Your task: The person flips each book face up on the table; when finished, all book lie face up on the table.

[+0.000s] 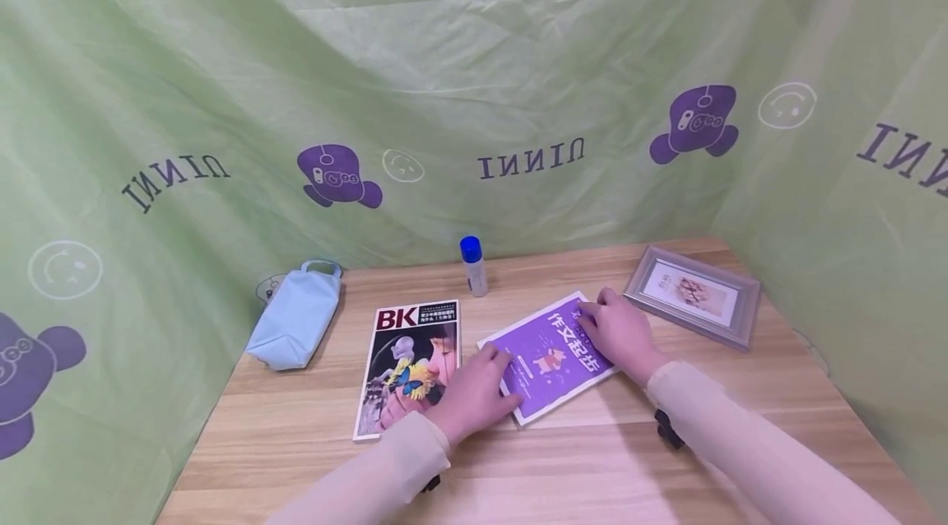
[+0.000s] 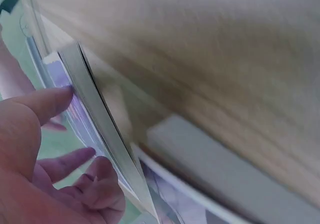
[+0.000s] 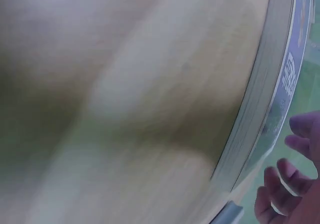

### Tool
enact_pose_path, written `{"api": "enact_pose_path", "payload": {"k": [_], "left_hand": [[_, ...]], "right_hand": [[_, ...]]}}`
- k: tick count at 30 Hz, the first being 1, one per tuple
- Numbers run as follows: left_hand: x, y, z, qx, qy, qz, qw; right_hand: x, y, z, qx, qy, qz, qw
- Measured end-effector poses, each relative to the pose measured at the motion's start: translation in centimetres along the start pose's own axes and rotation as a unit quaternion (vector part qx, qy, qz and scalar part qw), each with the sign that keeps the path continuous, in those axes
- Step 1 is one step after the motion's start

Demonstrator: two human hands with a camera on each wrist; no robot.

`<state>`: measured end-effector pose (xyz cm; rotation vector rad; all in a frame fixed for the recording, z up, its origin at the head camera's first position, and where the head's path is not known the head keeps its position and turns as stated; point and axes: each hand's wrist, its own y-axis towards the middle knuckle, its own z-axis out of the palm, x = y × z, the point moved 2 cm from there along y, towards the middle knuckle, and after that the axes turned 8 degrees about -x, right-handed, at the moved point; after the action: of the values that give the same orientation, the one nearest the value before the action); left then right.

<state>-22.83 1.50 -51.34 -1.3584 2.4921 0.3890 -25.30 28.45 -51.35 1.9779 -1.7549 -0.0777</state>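
A purple book (image 1: pixel 551 360) with white characters lies askew on the wooden table (image 1: pixel 578 459). My left hand (image 1: pixel 477 389) rests on its near left corner, fingers lying on the cover. My right hand (image 1: pixel 618 327) rests flat on its far right part. In the left wrist view my left hand (image 2: pixel 45 154) reaches over the book's page edge (image 2: pixel 100 119), fingers loosely bent. The right wrist view, blurred, shows the book's page edge (image 3: pixel 255 103) and my right hand's fingers (image 3: pixel 290 184) above the cover.
A magazine marked BK (image 1: pixel 403 344) lies just left of the book. Behind stands a blue-capped glue stick (image 1: pixel 473 266). A light blue pouch (image 1: pixel 295 317) sits at the far left, a grey picture frame (image 1: pixel 694 295) at the far right. Green cloth walls surround the table.
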Motion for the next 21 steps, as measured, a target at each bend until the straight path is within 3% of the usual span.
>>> {"api": "enact_pose_path", "payload": {"k": [5, 9, 13, 21], "left_hand": [[0.9, 1.0, -0.8, -0.011, -0.009, 0.023, 0.9996], [1.8, 1.9, -1.0, -0.020, 0.004, 0.037, 0.9991], [2.3, 2.5, -1.0, -0.017, 0.022, 0.030, 0.9992], [2.4, 2.9, -0.7, 0.018, 0.024, 0.009, 0.9995]], "right_hand": [[-0.4, -1.6, -1.2, 0.006, 0.005, 0.004, 1.000], [-0.5, -3.1, -2.0, 0.023, -0.021, 0.001, 1.000], [-0.3, -4.1, -2.2, 0.029, -0.043, -0.007, 0.999], [-0.1, -4.8, -2.3, 0.040, -0.037, 0.008, 0.998]]}}
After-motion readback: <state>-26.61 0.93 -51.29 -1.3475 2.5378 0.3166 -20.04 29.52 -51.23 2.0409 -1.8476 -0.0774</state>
